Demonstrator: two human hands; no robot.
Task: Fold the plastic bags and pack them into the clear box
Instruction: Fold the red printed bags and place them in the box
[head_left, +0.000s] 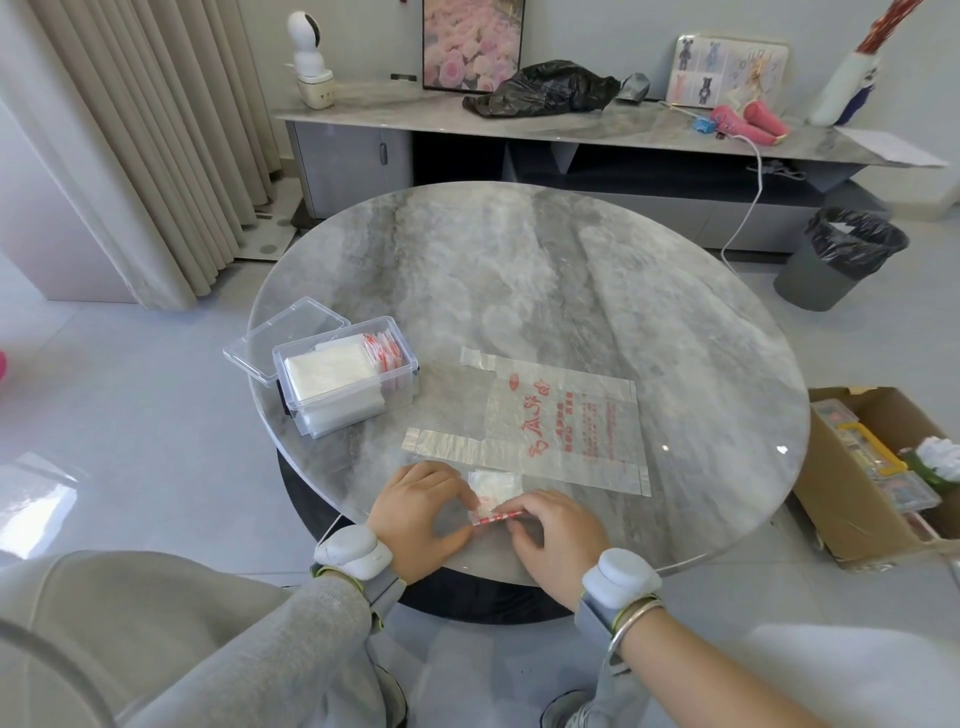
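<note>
In the head view, the left grip (421, 514) and the right grip (556, 535) are close together at the near edge of the round marble surface (519, 260). Between them is the small folded bag (491, 493), a compact packet of clear plastic with red print. The left grip has its fingers bent and touches the left side of this packet. The right grip has its fingertips curled on the lower edge, where a red printed strip is raised a little. Both grips are half closed around this packet and hold nothing else.

Just beyond the two grips, and touching the far side of the packet, the flat bag (561, 431) lies spread out on the surface, with its handles to the left and red letters on it.

Beyond the left grip and to its left stands the clear box (343, 384). It is open, and its lid (283, 332) lies behind it. Inside the box, folded bags (327, 371) stand packed side by side: white ones nearer, red-printed ones farther.

Far to the right of the right grip, a cardboard box (857, 499) stands on the floor.
</note>
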